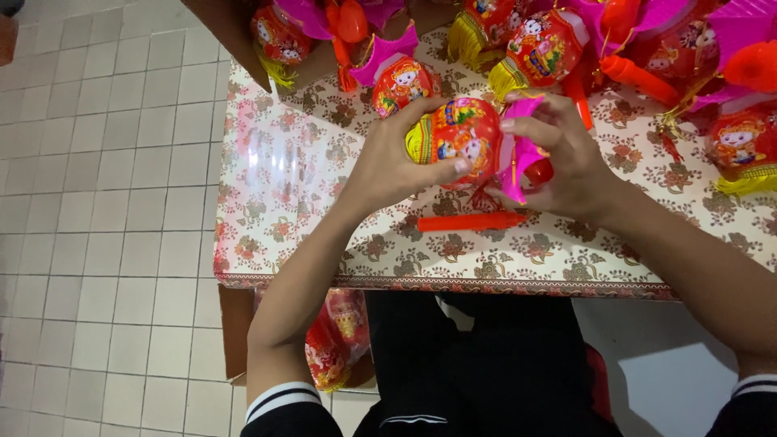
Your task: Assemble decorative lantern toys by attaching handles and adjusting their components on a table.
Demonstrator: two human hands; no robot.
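Observation:
Both my hands hold one red round toy lantern (463,137) with cartoon figures and a yellow fringe, lifted just over the table. My left hand (396,162) wraps its left side, thumb across the front. My right hand (558,162) grips the lantern's magenta plastic cap (518,162) at the right end. A red-orange plastic handle stick (471,222) lies on the flowered tablecloth (283,186) right below my hands.
Several more red lanterns with magenta caps and yellow tassels (542,48) crowd the far and right parts of the table. A cardboard box (243,36) stands at the far left corner. Under the table sits a box with more lanterns (336,340). White tiled floor (105,202) lies to the left.

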